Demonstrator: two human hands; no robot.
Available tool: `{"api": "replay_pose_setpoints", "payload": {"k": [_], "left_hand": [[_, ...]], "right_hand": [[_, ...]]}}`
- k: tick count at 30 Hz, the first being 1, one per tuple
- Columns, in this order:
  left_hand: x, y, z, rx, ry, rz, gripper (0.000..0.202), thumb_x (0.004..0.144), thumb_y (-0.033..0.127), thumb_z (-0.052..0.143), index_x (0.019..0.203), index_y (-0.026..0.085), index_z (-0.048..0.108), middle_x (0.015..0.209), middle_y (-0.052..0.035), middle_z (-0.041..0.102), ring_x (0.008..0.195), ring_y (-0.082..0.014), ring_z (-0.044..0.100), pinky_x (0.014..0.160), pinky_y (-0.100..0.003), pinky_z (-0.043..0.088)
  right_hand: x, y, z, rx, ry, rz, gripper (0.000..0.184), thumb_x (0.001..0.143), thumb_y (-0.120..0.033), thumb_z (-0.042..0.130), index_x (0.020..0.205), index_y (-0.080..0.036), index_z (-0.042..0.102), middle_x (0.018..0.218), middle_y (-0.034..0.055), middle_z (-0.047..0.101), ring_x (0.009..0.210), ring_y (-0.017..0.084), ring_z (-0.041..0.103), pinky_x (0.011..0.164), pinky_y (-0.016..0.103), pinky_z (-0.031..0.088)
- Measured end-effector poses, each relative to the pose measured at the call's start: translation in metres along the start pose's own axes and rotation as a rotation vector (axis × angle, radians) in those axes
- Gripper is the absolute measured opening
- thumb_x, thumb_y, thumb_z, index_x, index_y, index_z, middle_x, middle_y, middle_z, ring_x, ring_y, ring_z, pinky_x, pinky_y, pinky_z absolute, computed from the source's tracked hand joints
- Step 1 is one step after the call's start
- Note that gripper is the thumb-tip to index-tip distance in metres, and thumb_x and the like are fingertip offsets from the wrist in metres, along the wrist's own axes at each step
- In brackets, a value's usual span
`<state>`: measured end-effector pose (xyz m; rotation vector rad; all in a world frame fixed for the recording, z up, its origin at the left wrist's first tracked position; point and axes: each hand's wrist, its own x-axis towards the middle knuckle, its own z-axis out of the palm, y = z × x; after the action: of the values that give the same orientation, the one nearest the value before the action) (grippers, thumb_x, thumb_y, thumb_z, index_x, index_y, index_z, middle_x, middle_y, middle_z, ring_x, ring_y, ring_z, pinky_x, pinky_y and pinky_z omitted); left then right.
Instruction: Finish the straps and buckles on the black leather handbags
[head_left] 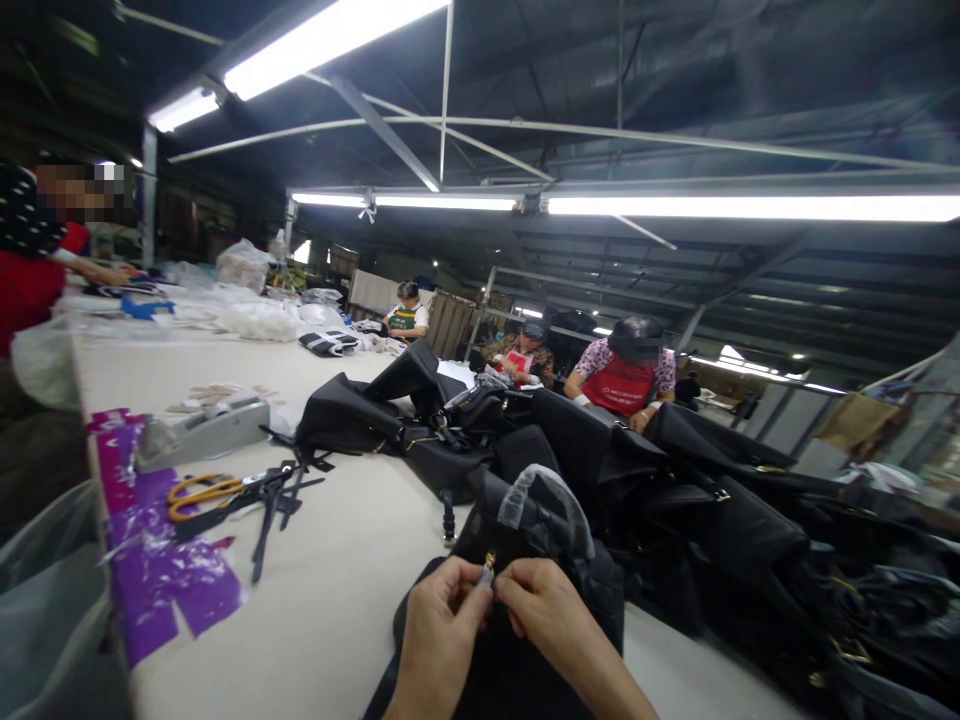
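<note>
My left hand (pixel 439 625) and my right hand (pixel 544 600) meet at the bottom middle of the view, both pinched on a small gold zipper pull (pixel 489 566) wrapped in clear film. The pull belongs to a black bag (pixel 525 540) standing on the white table (pixel 352 560) right in front of me. A handle wrapped in bubble film (pixel 544 495) arches over the top of the bag, just above my fingers.
Many more black bags (pixel 675 490) are piled across the table to the right and behind. To the left lie yellow-handled scissors (pixel 199 492), black straps (pixel 274 500), purple film sheets (pixel 161 570) and a grey tape dispenser (pixel 206 428). Several people work farther along the table.
</note>
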<state>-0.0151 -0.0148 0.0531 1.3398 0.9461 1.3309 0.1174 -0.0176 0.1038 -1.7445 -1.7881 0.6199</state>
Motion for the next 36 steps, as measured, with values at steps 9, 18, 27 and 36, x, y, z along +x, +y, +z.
{"api": "replay_pose_setpoints", "payload": {"k": [9,18,27,36], "left_hand": [[0.003,-0.004,0.003,-0.187,-0.01,-0.067,0.019,0.077,0.033,0.063,0.077,0.015,0.061,0.066,-0.0044,0.069,0.059,-0.0151,0.063,0.056,-0.022,0.047],[0.01,0.003,0.001,-0.155,0.014,-0.103,0.018,0.071,0.033,0.064,0.072,0.015,0.06,0.06,-0.0018,0.065,0.054,-0.0137,0.06,0.052,-0.021,0.046],[0.002,0.01,-0.003,0.147,0.053,0.046,0.016,0.081,0.031,0.055,0.071,0.019,0.059,0.064,-0.0009,0.064,0.059,-0.0156,0.058,0.057,-0.024,0.042],[-0.005,-0.001,0.001,0.166,0.118,0.038,0.019,0.076,0.022,0.054,0.094,0.02,0.048,0.055,0.007,0.051,0.055,-0.0141,0.052,0.058,-0.025,0.038]], "right_hand": [[-0.003,0.002,0.02,0.146,0.113,-0.009,0.033,0.082,-0.037,0.045,0.06,-0.018,0.061,0.052,0.0012,0.059,0.05,0.015,0.052,0.05,0.025,0.036],[-0.018,0.009,0.037,0.365,0.429,0.082,0.031,0.074,-0.049,0.061,0.079,-0.019,0.066,0.052,-0.0023,0.055,0.052,0.017,0.053,0.052,0.027,0.039],[-0.018,-0.009,0.026,0.687,0.179,0.125,0.056,0.059,-0.07,0.071,0.052,-0.017,0.055,0.043,-0.007,0.036,0.039,0.005,0.026,0.038,0.022,0.013],[-0.02,-0.012,0.04,1.203,0.053,0.371,0.064,0.035,-0.061,0.089,0.062,-0.018,0.05,0.041,-0.0154,0.029,0.036,-0.001,0.015,0.037,0.015,0.007]]}}
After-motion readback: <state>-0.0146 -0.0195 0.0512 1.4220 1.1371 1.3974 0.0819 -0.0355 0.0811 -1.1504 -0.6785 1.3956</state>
